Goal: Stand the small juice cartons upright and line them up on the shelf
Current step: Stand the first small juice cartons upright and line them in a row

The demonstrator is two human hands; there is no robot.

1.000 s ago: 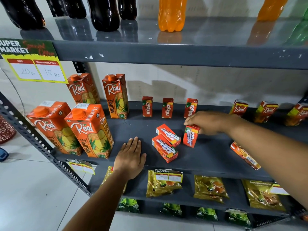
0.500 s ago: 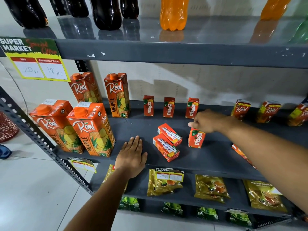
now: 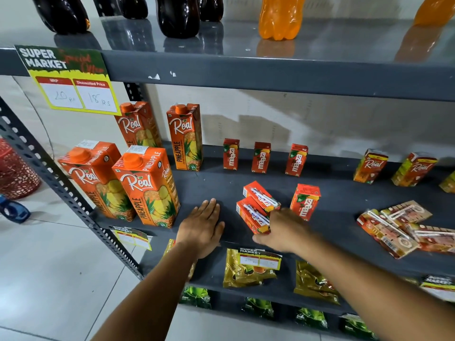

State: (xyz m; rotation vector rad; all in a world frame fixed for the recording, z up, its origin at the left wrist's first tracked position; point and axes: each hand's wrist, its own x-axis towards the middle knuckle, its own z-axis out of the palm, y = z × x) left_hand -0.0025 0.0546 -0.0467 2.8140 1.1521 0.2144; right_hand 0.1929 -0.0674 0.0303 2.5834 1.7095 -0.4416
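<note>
Three small red Maaza cartons (image 3: 231, 153) (image 3: 261, 157) (image 3: 296, 159) stand upright in a row at the back of the grey shelf (image 3: 202, 185). A fourth Maaza carton (image 3: 304, 201) stands alone nearer the front. Left of it, two more lie flat, one (image 3: 261, 196) leaning on the other (image 3: 250, 214). My right hand (image 3: 283, 230), blurred, closes around the near end of the lower lying carton, thumb under it. My left hand (image 3: 204, 225) rests flat and open on the shelf's front. Small Real cartons (image 3: 370, 166) (image 3: 413, 169) stand at the back right, and several lie in a heap (image 3: 394, 227).
Large Real pineapple cartons (image 3: 147, 185) stand at the shelf's left end. Dark and orange bottles (image 3: 280, 18) fill the shelf above, with a price tag (image 3: 71, 82) on its edge. Snack packets (image 3: 246, 269) lie on the lower shelf. A red basket (image 3: 14, 173) sits on the floor at left.
My right hand stood one Maaza carton upright, let it go, and moved down and left onto the nearer lying carton. My left hand has stayed flat on the shelf.
</note>
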